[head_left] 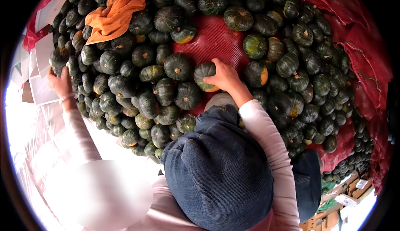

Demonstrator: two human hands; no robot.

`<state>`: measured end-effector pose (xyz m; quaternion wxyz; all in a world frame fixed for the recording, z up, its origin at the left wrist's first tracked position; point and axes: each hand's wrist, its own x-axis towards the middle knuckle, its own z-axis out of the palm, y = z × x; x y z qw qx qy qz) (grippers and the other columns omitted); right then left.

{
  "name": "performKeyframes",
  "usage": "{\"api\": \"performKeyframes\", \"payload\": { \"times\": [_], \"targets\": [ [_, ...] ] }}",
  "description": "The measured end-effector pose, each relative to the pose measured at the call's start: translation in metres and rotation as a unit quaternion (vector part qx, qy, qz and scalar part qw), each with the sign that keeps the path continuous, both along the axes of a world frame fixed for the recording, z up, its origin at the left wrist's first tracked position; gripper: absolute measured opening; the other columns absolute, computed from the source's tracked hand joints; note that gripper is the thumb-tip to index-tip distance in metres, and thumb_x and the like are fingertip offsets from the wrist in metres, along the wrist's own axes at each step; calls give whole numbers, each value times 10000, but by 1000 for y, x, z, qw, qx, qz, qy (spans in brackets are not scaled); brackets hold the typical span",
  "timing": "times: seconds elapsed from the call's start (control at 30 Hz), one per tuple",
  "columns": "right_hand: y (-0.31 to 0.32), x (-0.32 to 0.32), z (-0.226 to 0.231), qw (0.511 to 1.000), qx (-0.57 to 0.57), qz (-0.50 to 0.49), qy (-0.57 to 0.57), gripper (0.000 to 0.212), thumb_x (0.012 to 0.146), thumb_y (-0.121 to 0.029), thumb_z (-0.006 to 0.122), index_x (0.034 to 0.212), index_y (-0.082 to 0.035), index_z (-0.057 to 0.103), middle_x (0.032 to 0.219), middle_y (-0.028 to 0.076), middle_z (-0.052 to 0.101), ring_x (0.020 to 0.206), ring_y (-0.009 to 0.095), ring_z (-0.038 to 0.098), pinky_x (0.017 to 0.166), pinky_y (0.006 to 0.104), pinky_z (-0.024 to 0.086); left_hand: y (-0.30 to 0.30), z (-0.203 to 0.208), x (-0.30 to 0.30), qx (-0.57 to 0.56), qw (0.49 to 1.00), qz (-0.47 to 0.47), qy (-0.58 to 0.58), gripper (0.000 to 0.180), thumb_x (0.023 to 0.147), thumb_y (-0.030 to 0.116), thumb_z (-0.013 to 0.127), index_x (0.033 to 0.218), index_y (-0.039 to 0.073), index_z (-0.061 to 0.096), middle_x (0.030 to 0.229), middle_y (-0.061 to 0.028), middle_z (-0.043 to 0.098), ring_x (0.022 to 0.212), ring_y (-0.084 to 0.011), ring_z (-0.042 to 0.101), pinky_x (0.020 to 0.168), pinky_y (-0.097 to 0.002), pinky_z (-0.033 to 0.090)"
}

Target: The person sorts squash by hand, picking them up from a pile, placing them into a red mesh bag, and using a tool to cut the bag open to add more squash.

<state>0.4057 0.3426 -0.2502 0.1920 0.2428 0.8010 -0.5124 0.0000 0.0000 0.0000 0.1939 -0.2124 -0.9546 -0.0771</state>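
My right hand [226,77] is closed on a dark green pumpkin [204,76] with an orange patch on its underside. Its thumb and fingers press on the pumpkin's right side. Beside that pumpkin is a bare stretch of red mesh sacking [214,39]. Far to the left, my left hand [61,83] grips another dark green pumpkin [59,58] from its near side, at the edge of the heap next to white boxes. Many similar pumpkins, some with orange or yellow patches, lie packed around both hands.
An orange cloth [114,16] drapes over pumpkins at the far left. Red mesh sacks [354,27] line the right side. White boxes [43,56] and clear plastic wrap [43,127] stand at the left. My knee in dark trousers [216,168] rises below the heap; cardboard [331,220] shows lower right.
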Motion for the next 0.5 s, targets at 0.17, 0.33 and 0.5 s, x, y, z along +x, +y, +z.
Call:
{"api": "performKeyframes", "payload": {
  "times": [0.17, 0.33, 0.5],
  "targets": [
    [26, -1, 16, 998, -62, -15, -22, 832, 653, -392, 767, 1316, -33, 415, 1239, 204, 545, 1134, 349, 533, 945, 410, 435, 154, -117, 171, -31, 933, -212, -289, 486, 739, 62, 649, 1210, 41, 531, 1186, -128, 545, 1104, -254, 532, 914, -344, 458],
    [46, 74, 22, 665, -658, -337, 111, 544, 875, -167, 581, 1371, -73, 378, 1320, 109, 484, 1194, 260, 494, 979, 383, 432, 207, -185, 243, -281, 837, -270, -383, 755, 646, 261, 739, 1312, 101, 420, 1291, -187, 419, 1152, -402, 421, 944, -433, 418],
    [104, 89, 14, 536, -711, -436, 134, 867, 726, -603, 618, 1387, -108, 354, 1374, 213, 393, 1207, 510, 398, 895, 690, 377, 233, -193, 269, -421, 800, -209, -372, 894, 538, 320, 797, 1321, 190, 384, 1297, -180, 360, 1128, -427, 398, 847, -543, 457]
  ]
}}
